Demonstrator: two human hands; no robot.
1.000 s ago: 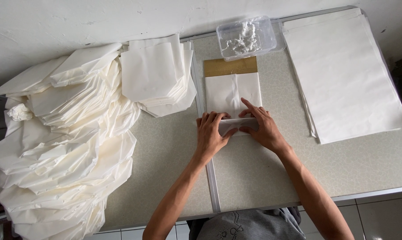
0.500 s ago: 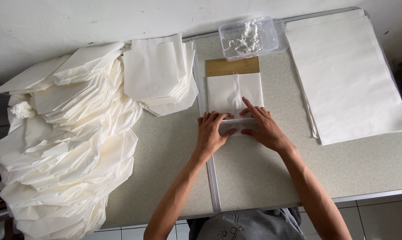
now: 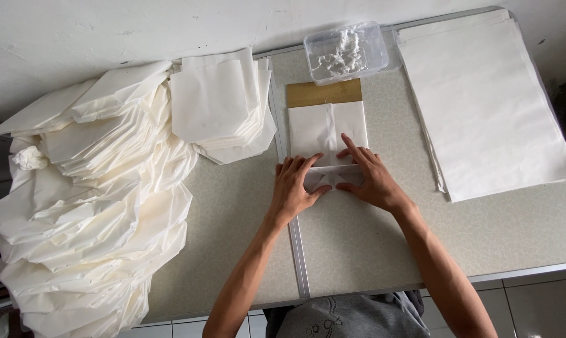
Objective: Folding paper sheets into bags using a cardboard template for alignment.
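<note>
You work on a pale speckled tabletop (image 3: 358, 238) with a metal rim along its near edge and a metal seam (image 3: 295, 250) running from the upper middle of the frame down to your body. A rough white wall (image 3: 170, 31) fills the top of the frame; white tiles show at the bottom right.

At the centre lies the white paper piece (image 3: 328, 128), partly folded, resting on a brown card (image 3: 323, 92) whose top strip shows above it. Your left hand (image 3: 294, 188) and right hand (image 3: 365, 178) both lie flat, fingers spread, pressing down the folded lower edge of that paper; neither is closed around anything.

Just above the card stands a clear plastic tub (image 3: 348, 53) holding white scraps. To the right lies a stack of large flat white sheets (image 3: 483, 106), apart from your hands. A small stack of folded paper bags (image 3: 223, 103) lies just left of the seam, and a big heap of finished folded pieces (image 3: 89, 213) fills the left side of the frame. Nothing lies between your hands and the paper.
</note>
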